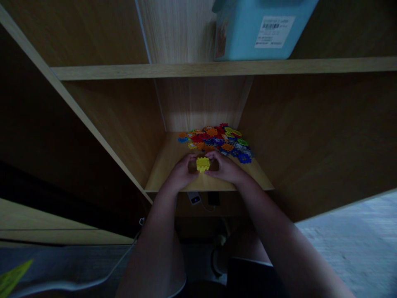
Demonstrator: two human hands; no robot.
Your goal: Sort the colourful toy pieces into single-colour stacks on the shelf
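Note:
Between my two hands is a small yellow block of interlocking toothed plastic pieces [203, 164], low over the front part of a wooden shelf [167, 178]. My left hand [182, 171] grips its left side, thumb toward me and fingers at the far edge. From the right, my right hand [225, 166] closes on the same block in a like pinch. Just beyond my fingers lies a loose heap of toothed plastic pieces [217, 138] in orange, red, blue, yellow and green. My fingertips hide parts of the block's sides.
Wooden side panels enclose the shelf left and right. A light blue plastic bin [254, 33] with a white label stands on the upper shelf [186, 70]. Below the working shelf are a small device with a lit screen [195, 200] and a cable. A white cord [108, 273] runs at lower left.

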